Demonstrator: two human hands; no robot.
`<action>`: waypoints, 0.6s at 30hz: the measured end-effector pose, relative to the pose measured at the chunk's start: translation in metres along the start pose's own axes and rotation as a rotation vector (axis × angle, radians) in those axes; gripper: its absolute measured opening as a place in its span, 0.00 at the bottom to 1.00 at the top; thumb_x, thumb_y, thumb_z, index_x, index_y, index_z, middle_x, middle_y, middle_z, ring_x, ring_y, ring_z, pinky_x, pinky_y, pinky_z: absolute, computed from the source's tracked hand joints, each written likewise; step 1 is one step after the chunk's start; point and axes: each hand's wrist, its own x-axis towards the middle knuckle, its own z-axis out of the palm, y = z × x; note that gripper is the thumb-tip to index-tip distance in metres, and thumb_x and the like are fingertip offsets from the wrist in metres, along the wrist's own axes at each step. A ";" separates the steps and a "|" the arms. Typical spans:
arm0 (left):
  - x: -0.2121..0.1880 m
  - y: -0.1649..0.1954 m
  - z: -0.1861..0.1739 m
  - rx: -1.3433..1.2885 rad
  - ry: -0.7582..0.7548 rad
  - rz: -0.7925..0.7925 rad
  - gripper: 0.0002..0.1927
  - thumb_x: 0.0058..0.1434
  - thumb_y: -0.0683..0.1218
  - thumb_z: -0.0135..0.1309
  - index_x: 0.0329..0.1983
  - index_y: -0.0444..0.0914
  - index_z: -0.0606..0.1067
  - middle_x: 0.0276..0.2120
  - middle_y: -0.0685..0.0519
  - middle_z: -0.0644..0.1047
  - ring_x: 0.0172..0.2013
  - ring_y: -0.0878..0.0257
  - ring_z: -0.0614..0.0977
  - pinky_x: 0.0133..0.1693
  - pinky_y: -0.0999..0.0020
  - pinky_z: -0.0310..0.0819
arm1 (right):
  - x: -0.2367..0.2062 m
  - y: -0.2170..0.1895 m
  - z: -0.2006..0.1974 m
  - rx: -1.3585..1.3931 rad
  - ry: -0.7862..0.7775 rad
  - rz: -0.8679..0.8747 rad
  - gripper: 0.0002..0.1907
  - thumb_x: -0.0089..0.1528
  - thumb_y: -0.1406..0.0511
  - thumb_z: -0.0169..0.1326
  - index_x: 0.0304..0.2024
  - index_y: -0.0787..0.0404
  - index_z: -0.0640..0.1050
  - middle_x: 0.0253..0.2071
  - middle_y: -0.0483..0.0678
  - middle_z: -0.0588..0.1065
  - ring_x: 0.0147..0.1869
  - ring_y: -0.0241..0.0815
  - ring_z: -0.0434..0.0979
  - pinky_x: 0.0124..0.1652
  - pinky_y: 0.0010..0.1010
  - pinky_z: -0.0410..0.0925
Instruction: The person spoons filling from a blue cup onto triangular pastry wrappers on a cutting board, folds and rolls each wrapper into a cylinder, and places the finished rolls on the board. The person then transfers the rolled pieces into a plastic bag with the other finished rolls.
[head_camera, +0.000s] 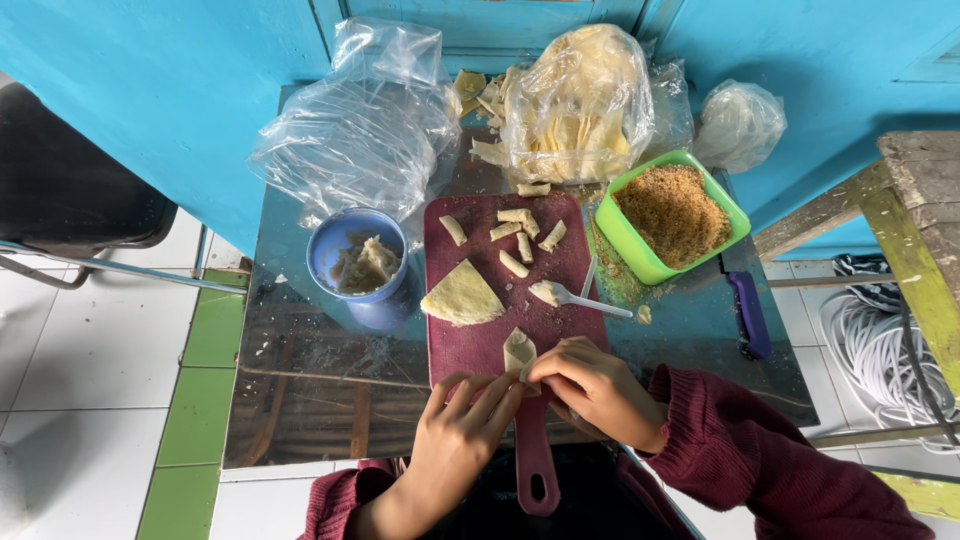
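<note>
— Both hands busy? Where?
— Left hand and right hand pinched together on a half-folded wrapper, near edge of the cutting board.
— Done so far?
— Six rolls at the far edge; one wrapper triangle waiting, filling bowl nearly full.

Head camera looks steeply down, close over table.

Bright, even daylight; soft shadows; glare on plastic bags; sharp focus; wide-angle bending at edges.
</note>
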 end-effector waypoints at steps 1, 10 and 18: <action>0.000 0.000 0.000 0.004 0.003 -0.003 0.21 0.54 0.42 0.56 0.52 0.37 0.78 0.55 0.52 0.78 0.49 0.60 0.80 0.54 0.60 0.71 | 0.001 0.001 0.001 -0.012 -0.002 -0.017 0.10 0.57 0.75 0.59 0.40 0.60 0.79 0.42 0.45 0.80 0.49 0.45 0.81 0.49 0.34 0.73; 0.000 -0.003 -0.004 -0.020 -0.004 -0.010 0.21 0.54 0.42 0.55 0.53 0.37 0.78 0.53 0.53 0.79 0.49 0.61 0.79 0.54 0.60 0.71 | 0.002 0.007 0.008 -0.070 -0.045 -0.052 0.11 0.56 0.73 0.62 0.41 0.61 0.79 0.42 0.47 0.77 0.49 0.47 0.79 0.49 0.35 0.72; 0.004 -0.009 0.000 0.059 0.028 0.083 0.21 0.53 0.43 0.56 0.51 0.38 0.77 0.49 0.55 0.80 0.48 0.61 0.81 0.56 0.56 0.70 | 0.005 0.009 0.000 -0.144 -0.101 -0.275 0.12 0.59 0.68 0.64 0.45 0.64 0.79 0.45 0.48 0.77 0.52 0.46 0.76 0.52 0.36 0.72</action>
